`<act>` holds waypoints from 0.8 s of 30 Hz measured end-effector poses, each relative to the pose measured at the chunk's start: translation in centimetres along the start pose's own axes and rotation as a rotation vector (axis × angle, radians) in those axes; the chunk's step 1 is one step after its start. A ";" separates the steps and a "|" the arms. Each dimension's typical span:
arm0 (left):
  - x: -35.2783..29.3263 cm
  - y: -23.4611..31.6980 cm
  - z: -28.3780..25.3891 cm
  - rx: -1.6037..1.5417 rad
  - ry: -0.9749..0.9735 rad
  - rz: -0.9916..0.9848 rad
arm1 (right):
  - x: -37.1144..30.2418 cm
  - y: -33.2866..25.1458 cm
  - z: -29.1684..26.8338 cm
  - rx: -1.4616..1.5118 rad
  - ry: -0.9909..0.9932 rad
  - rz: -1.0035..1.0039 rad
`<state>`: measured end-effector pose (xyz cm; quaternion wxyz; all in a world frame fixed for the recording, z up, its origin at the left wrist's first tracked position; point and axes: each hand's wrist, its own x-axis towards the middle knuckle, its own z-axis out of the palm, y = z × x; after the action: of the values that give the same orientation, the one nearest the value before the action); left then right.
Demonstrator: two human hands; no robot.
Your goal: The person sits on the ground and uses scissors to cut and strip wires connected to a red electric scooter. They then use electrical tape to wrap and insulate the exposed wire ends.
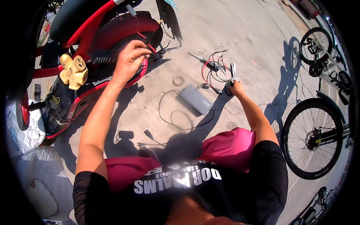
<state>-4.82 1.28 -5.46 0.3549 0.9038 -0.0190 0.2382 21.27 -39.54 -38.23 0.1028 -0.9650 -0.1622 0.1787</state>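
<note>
Left-hand grip [132, 60] pinched narrow, looks to be on the red wire [152, 48] beside the red scooter [87, 30]; right-hand grip [237, 88] wrapped round silver-bladed scissors [234, 71] near the loose cables [212, 66]. Wire likely light, limp, easily nicked, so take it by the insulation; scissors probably stiff, best held behind the blades.

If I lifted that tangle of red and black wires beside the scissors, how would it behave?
The tangle of wires would probably flop, since its thin strands lie in loose curves. Its crossing loops suggest it could knot further. It might also snag on the scissors, whose blades sit close by.
</note>
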 end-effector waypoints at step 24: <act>3.9 9.0 1.0 -0.988 0.065 -0.547 | -13.8 -20.1 -22.9 1.117 0.066 -0.670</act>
<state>-2.73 -5.59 1.32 0.7849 0.5947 0.1177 0.1279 12.22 -28.91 -7.78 0.6439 -0.6685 -0.3338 0.1648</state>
